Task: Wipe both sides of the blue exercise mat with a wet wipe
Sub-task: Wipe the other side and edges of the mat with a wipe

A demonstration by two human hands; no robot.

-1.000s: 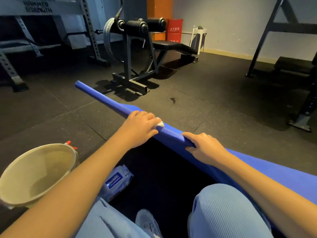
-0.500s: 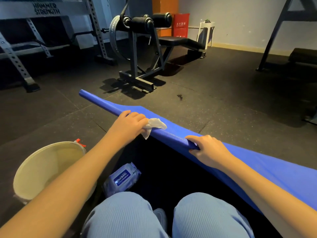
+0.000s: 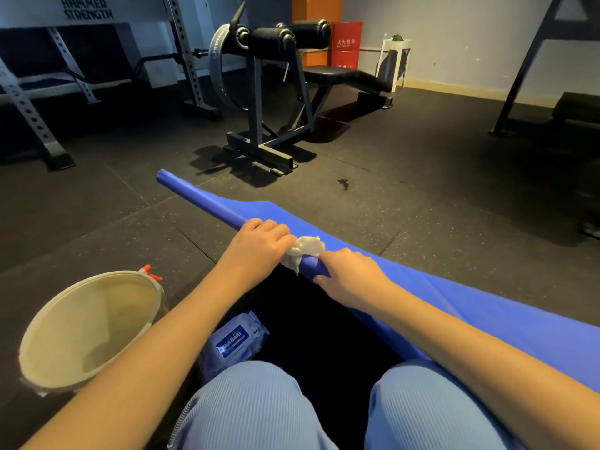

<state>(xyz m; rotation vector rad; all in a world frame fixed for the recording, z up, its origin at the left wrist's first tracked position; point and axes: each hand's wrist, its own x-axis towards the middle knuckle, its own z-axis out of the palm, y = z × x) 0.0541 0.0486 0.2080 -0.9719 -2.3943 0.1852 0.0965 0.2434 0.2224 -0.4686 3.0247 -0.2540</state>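
Atop mat [image 3: 487,313], left hand [image 3: 259,243] curled round wipe [image 3: 306,246]

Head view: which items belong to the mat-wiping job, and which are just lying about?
In the job: mat, gripped by the right hand; wipe, held against the mat by the left hand; wipe pack on the floor.
Lying about: bin, bench machine, rack, red box.
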